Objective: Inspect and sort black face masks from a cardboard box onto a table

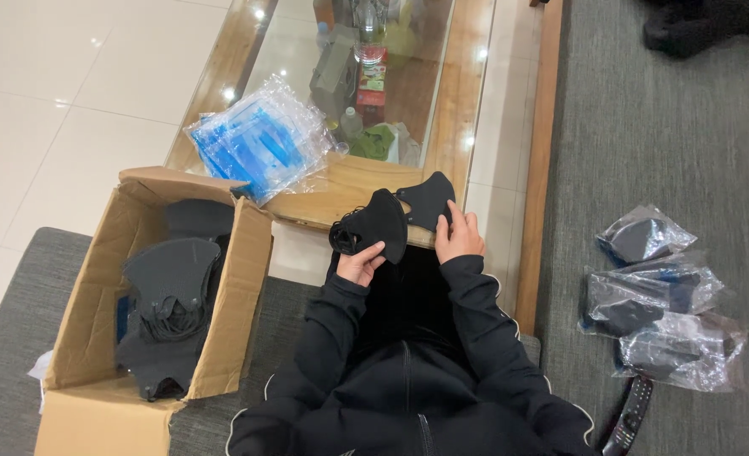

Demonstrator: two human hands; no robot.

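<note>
Sitting on a grey sofa [662, 143], a person in a black jacket holds black face masks over the near edge of a long glass-topped surface [463, 101] with a wooden frame. That surface is the biggest thing here, and everything else sits around it.

Left of the surface, on the sofa seat, stands an open cardboard box [83, 338]. It is full of more black masks [168, 295] piled on top of each other.

On the near left corner of the surface lies a stack of clear plastic bags with blue print [256, 143]. Under the glass, a green thing and some small bottles show on a lower shelf, but they are too blurry to tell apart.

Right of the surface, on the sofa, lie three clear bags with a black mask inside each [657, 304]. Close to them, at the bottom, is a black remote control [632, 414].

At the near edge of the surface, the left hand [359, 263] has its fingers closed around a black mask [379, 226], with the thumb on top. The right hand [459, 239] grips a second black mask [428, 201] by its lower edge, fingers curled on it. The two masks touch and overlap a little in the middle.
</note>
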